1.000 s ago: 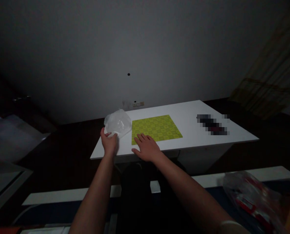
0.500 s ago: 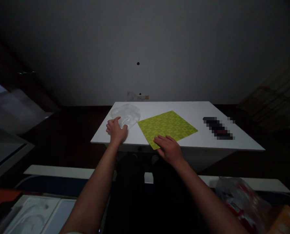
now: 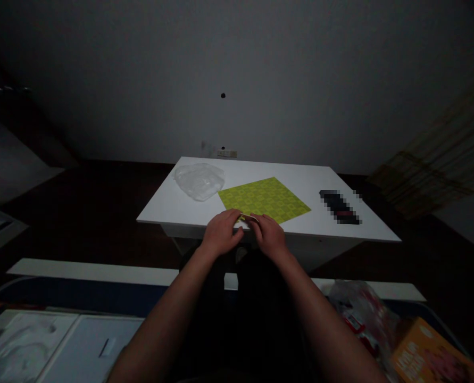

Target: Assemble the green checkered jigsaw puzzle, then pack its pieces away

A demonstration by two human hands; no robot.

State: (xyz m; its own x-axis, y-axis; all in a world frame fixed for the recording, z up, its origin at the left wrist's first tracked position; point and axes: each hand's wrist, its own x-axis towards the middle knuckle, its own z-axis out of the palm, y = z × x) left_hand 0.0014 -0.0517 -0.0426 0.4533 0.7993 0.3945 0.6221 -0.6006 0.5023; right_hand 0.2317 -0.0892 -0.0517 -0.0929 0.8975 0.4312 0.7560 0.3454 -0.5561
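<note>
A yellow-green checkered sheet lies at an angle on the white table, its near corner at the front edge. My left hand and my right hand meet at that corner. Fingers of both hands are closed on the corner, which is lifted and bent up between them, showing a pale edge. A crumpled clear plastic bag rests on the table to the left of the sheet.
A dark, pixelated object lies on the table's right side. Nearer me are white trays at the lower left, and a clear bag with red items beside an orange box at the lower right.
My left hand has left the plastic bag and moved right to the sheet's near corner. My right hand has shifted slightly left and closed there. The view has shifted a little.
</note>
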